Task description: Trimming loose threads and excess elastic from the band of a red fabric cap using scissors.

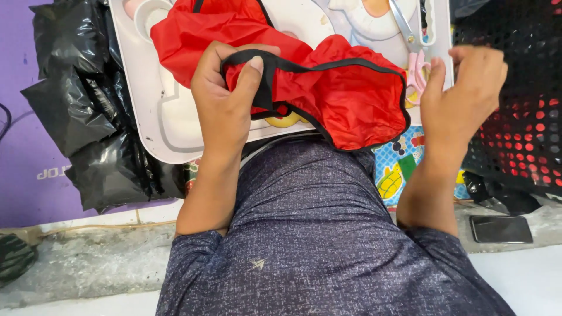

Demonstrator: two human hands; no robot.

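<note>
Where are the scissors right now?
The pink-handled scissors lie on the white tray, upper right of the head view, between the red cloth and the right hand.

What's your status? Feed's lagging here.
Left hand pinching black trim of red fabric. Right hand beside its edge, grip unclear. Scissors lie behind.

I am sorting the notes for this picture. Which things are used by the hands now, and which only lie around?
In use: red fabric with black edging, left hand gripping it, right hand beside it.

Lying about: pink scissors, white tray, black plastic bags, phone, black mesh basket.
</note>
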